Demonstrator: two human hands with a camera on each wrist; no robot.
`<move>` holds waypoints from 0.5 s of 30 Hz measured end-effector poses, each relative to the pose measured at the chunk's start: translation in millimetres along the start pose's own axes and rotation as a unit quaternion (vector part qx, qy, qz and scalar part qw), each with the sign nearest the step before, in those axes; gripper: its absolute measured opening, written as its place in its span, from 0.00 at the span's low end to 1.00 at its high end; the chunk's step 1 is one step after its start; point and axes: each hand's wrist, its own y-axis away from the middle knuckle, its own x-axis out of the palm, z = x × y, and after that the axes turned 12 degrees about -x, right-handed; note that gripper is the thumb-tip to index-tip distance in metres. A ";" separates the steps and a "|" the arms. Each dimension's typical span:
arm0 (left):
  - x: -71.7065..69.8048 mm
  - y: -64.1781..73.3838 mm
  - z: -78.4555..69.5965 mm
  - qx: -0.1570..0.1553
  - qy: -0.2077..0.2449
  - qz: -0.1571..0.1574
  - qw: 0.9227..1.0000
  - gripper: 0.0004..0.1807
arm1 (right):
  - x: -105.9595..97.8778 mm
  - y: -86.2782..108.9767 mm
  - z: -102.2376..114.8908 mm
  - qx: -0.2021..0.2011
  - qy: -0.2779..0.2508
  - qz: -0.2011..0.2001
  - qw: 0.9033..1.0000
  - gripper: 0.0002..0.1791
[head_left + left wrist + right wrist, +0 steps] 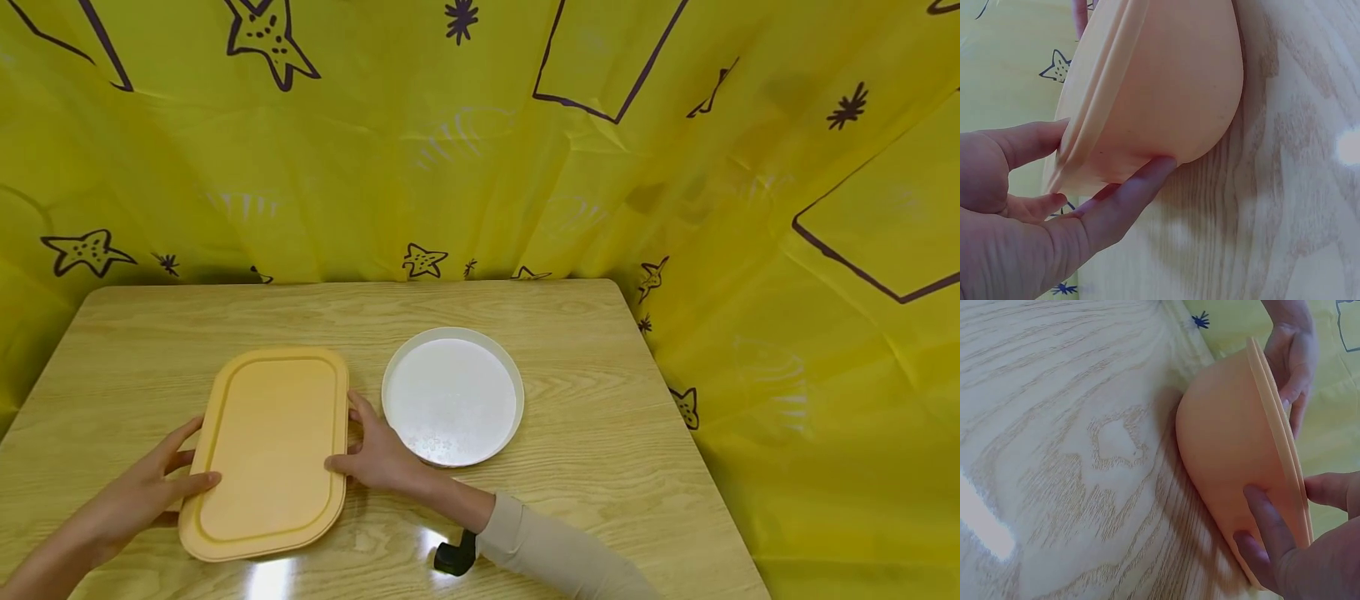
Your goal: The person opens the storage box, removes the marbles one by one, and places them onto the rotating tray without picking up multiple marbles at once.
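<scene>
A yellow-orange lidded food container (270, 442), a rounded rectangle, stands on the left part of the table. From its left side my left hand (135, 504) holds it, thumb on the lid's rim and fingers against the side wall. My right hand (382, 454) grips the opposite side, its thumb likewise over the lid edge. In the left wrist view the container's deep, rounded wall (1179, 81) shows below the lid, fingers pressed to it. The right wrist view shows the right fingers (1269, 525) spread along the wall (1229, 425), with the lid seated on top.
A round white tray (453, 400) with a low rim lies to the right, close behind my right wrist. The wood-grain table (600, 467) meets a yellow patterned curtain (480, 167) at the back and right. A black piece (455, 557) juts from under the right cuff.
</scene>
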 end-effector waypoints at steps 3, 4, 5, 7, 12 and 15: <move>0.6 -1.0 2.5 0.002 0.006 -0.001 1.000 0.50 | 0.4 0.0 0.2 0.000 0.005 -0.002 1.000 0.53; 0.6 -1.3 3.0 0.003 0.006 -0.001 1.000 0.50 | 0.5 0.1 0.4 0.000 0.003 -0.004 1.000 0.53; 0.8 -1.7 3.4 0.003 0.007 -0.002 1.000 0.50 | 0.7 -0.1 0.5 0.000 0.001 -0.005 1.000 0.53; 0.7 -2.2 4.1 0.002 0.009 -0.002 1.000 0.51 | 1.0 -0.4 0.4 -0.003 -0.003 -0.007 1.000 0.53; 0.6 -2.8 6.7 -0.002 0.012 -0.005 1.000 0.50 | 2.9 -0.8 -0.9 -0.007 -0.002 -0.010 1.000 0.53; 0.3 -3.5 9.4 -0.003 0.016 -0.005 1.000 0.50 | 4.7 -1.1 -1.6 -0.006 0.003 -0.013 1.000 0.53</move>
